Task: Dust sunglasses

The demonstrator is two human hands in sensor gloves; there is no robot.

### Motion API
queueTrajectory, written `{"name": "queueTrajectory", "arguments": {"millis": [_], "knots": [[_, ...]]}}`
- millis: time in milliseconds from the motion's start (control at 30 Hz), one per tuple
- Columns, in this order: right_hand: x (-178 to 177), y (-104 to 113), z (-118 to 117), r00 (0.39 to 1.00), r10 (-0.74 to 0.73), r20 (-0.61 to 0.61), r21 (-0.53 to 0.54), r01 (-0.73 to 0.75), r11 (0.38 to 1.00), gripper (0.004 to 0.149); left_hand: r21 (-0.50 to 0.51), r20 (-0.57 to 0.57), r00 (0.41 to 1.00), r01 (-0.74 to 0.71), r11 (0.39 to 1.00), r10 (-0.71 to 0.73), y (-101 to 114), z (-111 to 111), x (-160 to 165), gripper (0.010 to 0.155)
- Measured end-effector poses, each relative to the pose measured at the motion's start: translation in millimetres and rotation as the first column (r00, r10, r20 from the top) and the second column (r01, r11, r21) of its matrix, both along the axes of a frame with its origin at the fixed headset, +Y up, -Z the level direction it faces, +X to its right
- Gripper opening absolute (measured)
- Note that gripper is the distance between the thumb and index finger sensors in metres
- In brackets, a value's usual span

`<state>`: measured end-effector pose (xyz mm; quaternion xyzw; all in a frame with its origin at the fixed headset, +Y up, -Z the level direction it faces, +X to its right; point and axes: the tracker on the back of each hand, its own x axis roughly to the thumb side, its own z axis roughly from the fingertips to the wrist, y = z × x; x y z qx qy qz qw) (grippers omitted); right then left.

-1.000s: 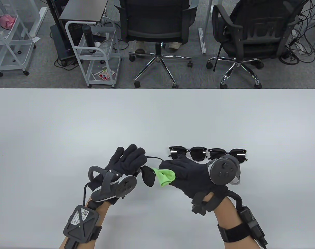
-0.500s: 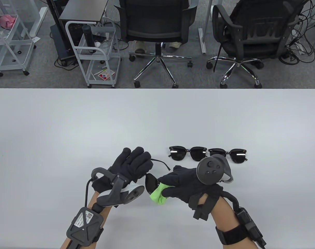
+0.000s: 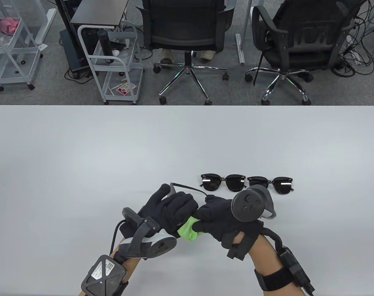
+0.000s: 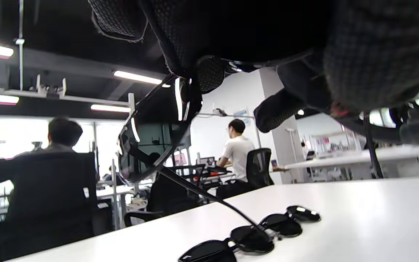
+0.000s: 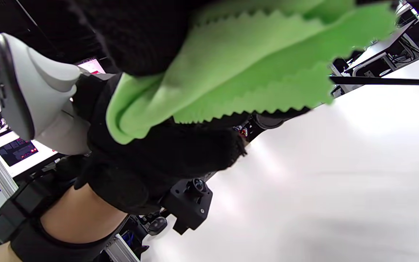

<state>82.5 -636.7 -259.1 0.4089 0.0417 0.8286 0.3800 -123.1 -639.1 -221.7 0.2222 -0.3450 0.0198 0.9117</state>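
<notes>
Between my gloved hands, left fingers (image 3: 174, 203) curl round a black dark-lensed pair of sunglasses (image 4: 151, 145), right fingers (image 3: 210, 215) pinch a lime-green, zigzag-edged cloth (image 3: 188, 232) against it. Two more black pairs (image 3: 247, 183) lie beyond on the white table (image 3: 82, 154). No legible writing.

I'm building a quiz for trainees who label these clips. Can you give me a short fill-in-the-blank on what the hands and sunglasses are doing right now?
1. The right hand holds a cloth coloured ____.
2. The left hand holds one pair of sunglasses ____ the table, not resting on it.
3. The number of other sunglasses pairs lying on the table is ____.

Missing words: green; above; two
</notes>
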Motion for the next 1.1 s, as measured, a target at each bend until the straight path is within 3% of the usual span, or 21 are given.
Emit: {"name": "queueTrajectory", "arguments": {"millis": [67, 267, 633, 900, 1100], "knots": [[-1, 0, -2, 1.0, 0.009, 0.0, -0.005, -0.009, 1.0, 0.044, 0.044, -0.018, 0.999, 0.028, 0.999, -0.027, 3, -1, -1, 0.085], [24, -5, -13, 0.995, 0.059, 0.079, -0.016, -0.058, 0.998, 0.044, 0.004, -0.079, 0.996, -0.049, 0.999, 0.049, 5, -14, -19, 0.085], [52, -27, -28, 0.987, -0.046, 0.157, -0.152, 0.07, 0.986, 0.044, -0.072, -0.189, 0.974, -0.141, 0.987, 0.126, -1, -33, -45, 0.087], [51, -18, -24, 0.973, -0.016, 0.228, -0.049, 0.028, 0.998, 0.044, -0.035, -0.201, 0.976, -0.094, 0.995, 0.086, 0, -28, -37, 0.087], [12, -11, -11, 0.991, 0.092, 0.102, 0.021, -0.095, 0.995, 0.044, 0.044, -0.118, 0.991, 0.073, 0.996, -0.067, -2, -9, -4, 0.088]]}}
